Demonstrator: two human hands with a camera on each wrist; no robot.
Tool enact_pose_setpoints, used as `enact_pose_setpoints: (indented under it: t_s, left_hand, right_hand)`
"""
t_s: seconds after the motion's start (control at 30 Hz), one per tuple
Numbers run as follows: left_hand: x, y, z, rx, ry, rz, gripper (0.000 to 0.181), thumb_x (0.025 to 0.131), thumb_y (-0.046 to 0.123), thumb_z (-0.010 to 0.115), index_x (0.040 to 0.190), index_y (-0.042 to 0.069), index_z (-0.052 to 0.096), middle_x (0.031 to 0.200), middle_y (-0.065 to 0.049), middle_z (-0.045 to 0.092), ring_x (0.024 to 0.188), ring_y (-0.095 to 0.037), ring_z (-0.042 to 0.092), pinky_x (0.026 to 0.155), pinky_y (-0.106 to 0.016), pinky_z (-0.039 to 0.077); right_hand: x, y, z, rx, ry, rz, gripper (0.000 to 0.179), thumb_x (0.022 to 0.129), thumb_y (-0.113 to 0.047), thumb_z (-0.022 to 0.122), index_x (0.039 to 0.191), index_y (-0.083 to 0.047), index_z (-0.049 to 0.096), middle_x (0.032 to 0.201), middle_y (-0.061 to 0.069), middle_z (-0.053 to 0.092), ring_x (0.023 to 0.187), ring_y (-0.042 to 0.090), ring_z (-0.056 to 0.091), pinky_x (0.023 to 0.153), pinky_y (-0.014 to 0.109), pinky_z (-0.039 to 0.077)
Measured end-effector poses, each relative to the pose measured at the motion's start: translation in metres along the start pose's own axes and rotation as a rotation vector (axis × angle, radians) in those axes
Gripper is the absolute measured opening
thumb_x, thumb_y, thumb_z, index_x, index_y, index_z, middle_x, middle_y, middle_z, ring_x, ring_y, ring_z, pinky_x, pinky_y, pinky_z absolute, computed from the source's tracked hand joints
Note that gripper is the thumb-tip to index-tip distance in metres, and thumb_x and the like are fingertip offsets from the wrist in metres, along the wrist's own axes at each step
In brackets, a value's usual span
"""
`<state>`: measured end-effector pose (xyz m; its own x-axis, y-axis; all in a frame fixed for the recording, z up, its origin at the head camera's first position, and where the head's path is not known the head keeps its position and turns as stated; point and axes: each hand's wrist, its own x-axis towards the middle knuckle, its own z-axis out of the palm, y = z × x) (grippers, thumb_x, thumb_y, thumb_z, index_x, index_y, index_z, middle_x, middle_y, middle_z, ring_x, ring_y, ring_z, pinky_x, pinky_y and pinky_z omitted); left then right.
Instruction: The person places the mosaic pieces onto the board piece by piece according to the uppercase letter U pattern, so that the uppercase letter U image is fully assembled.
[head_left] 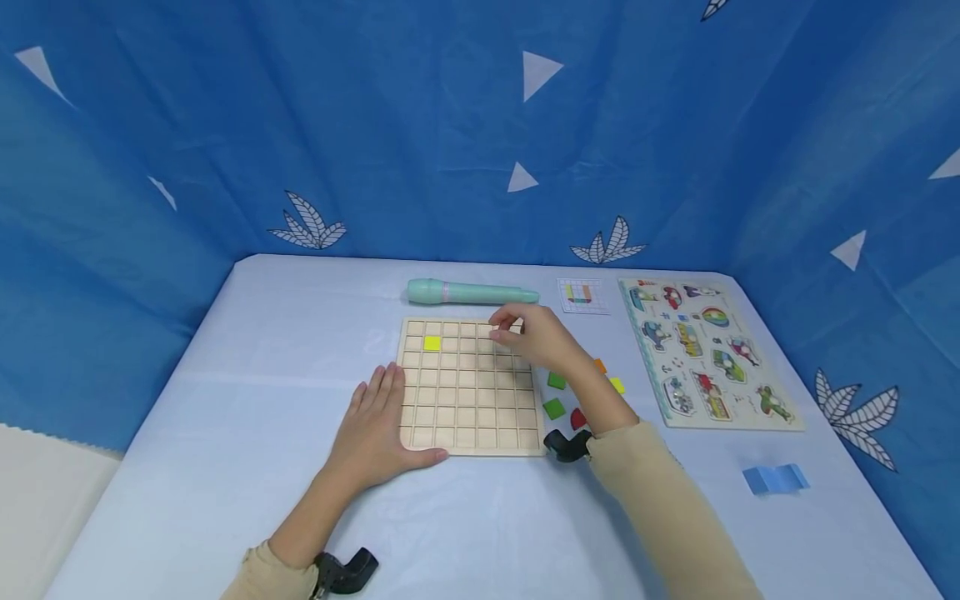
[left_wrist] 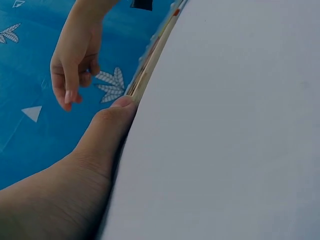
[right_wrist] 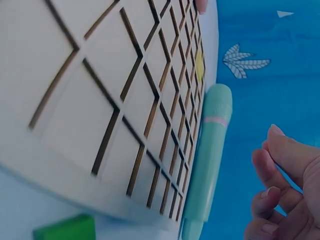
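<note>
Grid board (head_left: 467, 393): my left hand (head_left: 371, 437), straight-fingered, braces 8-o'clock side; right hand (head_left: 542, 337), loosely curled, seems empty; best pinch 3-o'clock green tile (head_left: 557, 380) edgewise

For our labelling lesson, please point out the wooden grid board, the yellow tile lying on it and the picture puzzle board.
Wooden grid board (head_left: 467, 397): head view, bare central square.
Yellow tile (head_left: 432, 343): head view, top face.
Picture puzzle board (head_left: 707, 357): head view, central face.

A grid board (head_left: 467, 396) is being touched along its left edge by the left hand (head_left: 371, 440) and overhung by the right hand (head_left: 536, 335).
</note>
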<state>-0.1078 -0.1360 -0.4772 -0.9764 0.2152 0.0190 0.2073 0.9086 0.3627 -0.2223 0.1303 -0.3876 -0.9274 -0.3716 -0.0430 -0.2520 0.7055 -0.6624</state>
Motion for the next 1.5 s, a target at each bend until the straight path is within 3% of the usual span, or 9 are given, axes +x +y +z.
enact_pose_setpoints:
  t_s: [0.27, 0.53, 0.87, 1.5]
  left_hand:
    - [0.000, 0.000, -0.001, 0.008, 0.009, 0.011, 0.141, 0.062, 0.092, 0.059, 0.157, -0.002, 0.014, 0.167, -0.018, 0.012, 0.155, -0.035, 0.011, 0.124, -0.055, 0.013]
    - [0.000, -0.002, 0.002, 0.005, 0.016, 0.019, 0.141, 0.062, 0.093, 0.058, 0.158, -0.001, 0.012, 0.167, -0.016, 0.009, 0.156, -0.033, 0.006, 0.124, -0.055, 0.012]
    - [-0.001, -0.004, 0.002, 0.011, 0.015, 0.024, 0.142, 0.062, 0.095, 0.053, 0.158, 0.000, 0.010, 0.168, -0.016, 0.007, 0.156, -0.032, 0.004, 0.125, -0.054, 0.010]
    - [0.001, -0.002, 0.004, 0.019, 0.009, 0.025, 0.143, 0.062, 0.096, 0.052, 0.158, 0.000, 0.010, 0.167, -0.016, 0.007, 0.156, -0.032, 0.004, 0.125, -0.054, 0.009]
  right_hand:
    - [-0.022, 0.016, -0.022, -0.003, 0.046, 0.030, 0.022, 0.096, -0.030, 0.066, 0.115, -0.018, 0.069, 0.101, -0.001, 0.066, 0.076, 0.023, 0.051, 0.063, 0.034, 0.047]
    - [-0.042, 0.040, -0.045, -0.015, 0.088, 0.059, 0.025, 0.094, -0.027, 0.069, 0.117, -0.016, 0.069, 0.102, 0.002, 0.067, 0.065, 0.024, 0.049, 0.049, 0.030, 0.043]
    - [-0.061, 0.065, -0.064, -0.044, 0.117, 0.167, 0.029, 0.094, -0.031, 0.069, 0.119, -0.016, 0.068, 0.106, 0.003, 0.066, 0.076, 0.026, 0.051, 0.060, 0.030, 0.046]
    - [-0.091, 0.105, -0.083, -0.065, 0.158, 0.208, 0.033, 0.094, -0.031, 0.069, 0.121, -0.014, 0.068, 0.109, 0.006, 0.066, 0.084, 0.026, 0.051, 0.062, 0.028, 0.046]
